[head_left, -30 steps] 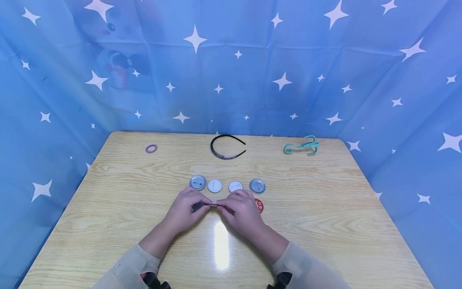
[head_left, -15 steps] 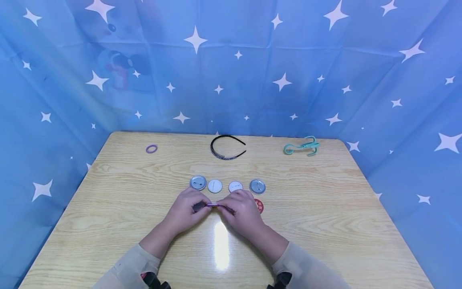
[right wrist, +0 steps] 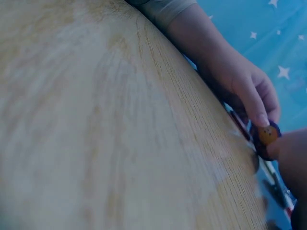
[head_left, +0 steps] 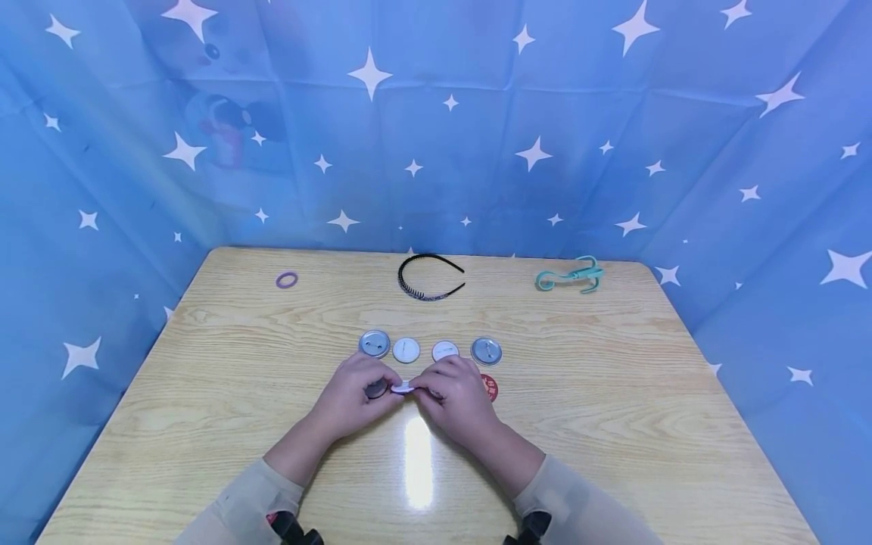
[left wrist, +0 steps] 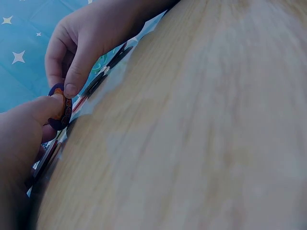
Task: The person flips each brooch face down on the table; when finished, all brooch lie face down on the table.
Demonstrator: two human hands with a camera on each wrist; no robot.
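Observation:
Between my two hands, just above the tabletop, is a round pin badge (head_left: 402, 387). My left hand (head_left: 356, 392) pinches its left edge and my right hand (head_left: 455, 395) its right edge. In the left wrist view, the badge (left wrist: 66, 113) shows a dark purple rim and an orange middle. The right wrist view shows the same badge (right wrist: 266, 135), with an orange figure on its front. Beneath my left hand lies a dark round badge (head_left: 375, 389), partly hidden. Beside my right hand, a red badge (head_left: 490, 387) is partly covered.
Beyond my hands, a row holds a silver-backed badge (head_left: 375, 344), two white-backed badges (head_left: 406, 350) and another silver-backed badge (head_left: 487, 350). Farther back on the wooden table (head_left: 613, 424) lie a purple ring (head_left: 287, 273), a black headband (head_left: 402, 278) and a teal claw clip (head_left: 579, 275).
The held badge has tilted from edge-on, so a pale face now shows in the head view. Both hands stay in nearly the same place.

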